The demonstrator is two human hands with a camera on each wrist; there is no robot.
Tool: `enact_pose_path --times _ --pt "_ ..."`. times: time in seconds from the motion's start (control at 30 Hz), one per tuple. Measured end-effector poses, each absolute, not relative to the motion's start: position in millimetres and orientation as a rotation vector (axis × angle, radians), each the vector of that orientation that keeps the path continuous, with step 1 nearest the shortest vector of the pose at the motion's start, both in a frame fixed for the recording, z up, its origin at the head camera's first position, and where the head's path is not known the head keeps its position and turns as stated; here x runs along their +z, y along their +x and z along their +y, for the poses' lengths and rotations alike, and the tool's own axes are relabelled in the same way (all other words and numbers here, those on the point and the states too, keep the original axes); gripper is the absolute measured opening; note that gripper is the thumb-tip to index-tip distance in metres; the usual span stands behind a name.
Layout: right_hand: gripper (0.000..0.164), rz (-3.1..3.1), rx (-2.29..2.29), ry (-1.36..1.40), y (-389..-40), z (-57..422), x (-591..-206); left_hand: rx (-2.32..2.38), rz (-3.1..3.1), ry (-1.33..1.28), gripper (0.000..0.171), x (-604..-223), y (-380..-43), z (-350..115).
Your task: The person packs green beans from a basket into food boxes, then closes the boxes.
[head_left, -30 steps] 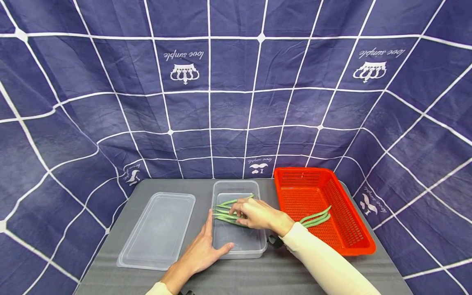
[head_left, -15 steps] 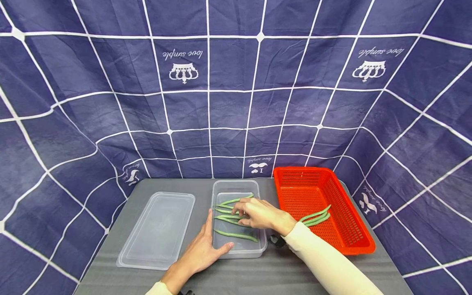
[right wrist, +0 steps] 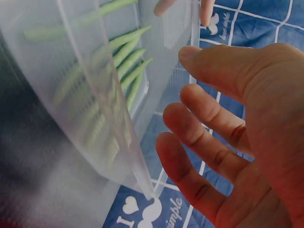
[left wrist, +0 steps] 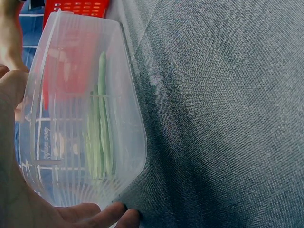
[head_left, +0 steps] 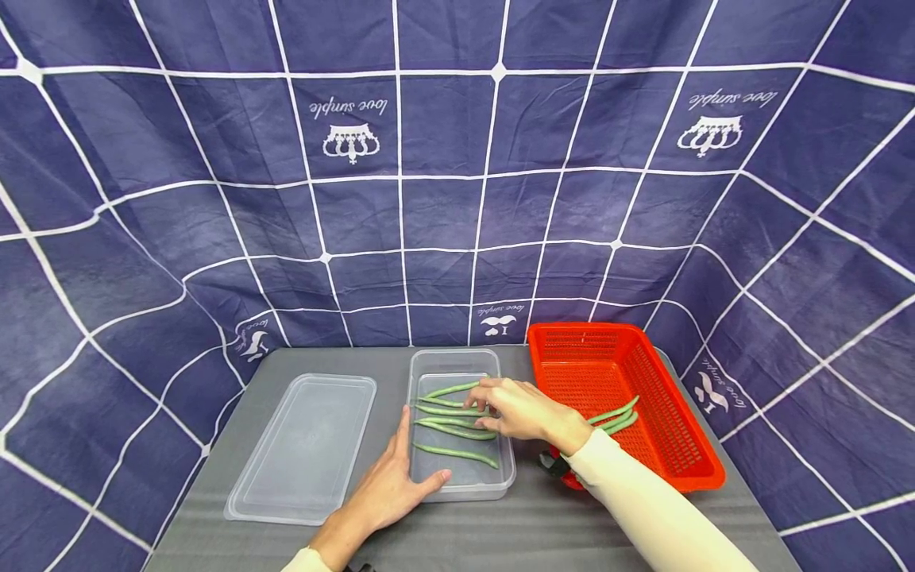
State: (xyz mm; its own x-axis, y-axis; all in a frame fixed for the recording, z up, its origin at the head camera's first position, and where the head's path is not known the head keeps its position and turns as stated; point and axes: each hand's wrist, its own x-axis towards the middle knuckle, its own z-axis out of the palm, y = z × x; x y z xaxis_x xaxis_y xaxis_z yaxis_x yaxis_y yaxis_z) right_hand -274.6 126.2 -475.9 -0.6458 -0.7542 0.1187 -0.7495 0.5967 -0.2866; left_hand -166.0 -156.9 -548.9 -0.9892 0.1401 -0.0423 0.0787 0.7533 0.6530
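Now the left hand [head_left: 391,485] lies against the clear box [head_left: 468,494], fingers straight, presumably so it won't slide; the right hand [head_left: 518,407] curves its fingers loosely apart, pinching nothing, green beans [head_left: 456,454] boxed just left of them.

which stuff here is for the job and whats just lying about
Likely part of the job:
clear container, left hand against it
green beans inside it
right hand, over its right side
red basket, holding more beans

Seemingly just there:
flat clear lid, untouched, though it may fit the container
patterned cloth behind
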Motion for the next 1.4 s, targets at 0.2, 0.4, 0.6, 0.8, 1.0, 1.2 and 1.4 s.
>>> enact_pose_path --times 0.2,0.4,0.6,0.8,1.0,1.2,1.4 --pt "0.028 2.81 -0.497 -1.323 -276 140 -473 1.058 2.866 0.186 0.14 -549 -165 -158" --pt "0.029 2.85 -0.505 -1.327 -277 156 -470 1.056 2.874 0.189 0.139 -549 -164 -158" --pt "0.029 2.886 -0.495 -1.31 -277 173 -471 1.059 2.869 0.178 0.137 -552 -164 -157" --pt "0.029 2.896 -0.522 -1.287 -280 195 -472 1.044 2.873 0.173 0.138 -554 -165 -156" --pt "0.028 2.94 -0.547 -1.237 -284 215 -470 1.033 2.886 0.163 0.137 -551 -165 -157" --pt "0.027 2.967 -0.549 -1.189 -286 234 -469 1.034 2.899 0.184 0.138 -548 -165 -157" --pt "0.027 2.991 -0.545 -1.119 -287 251 -470 1.051 2.878 0.181 0.138 -547 -165 -158"
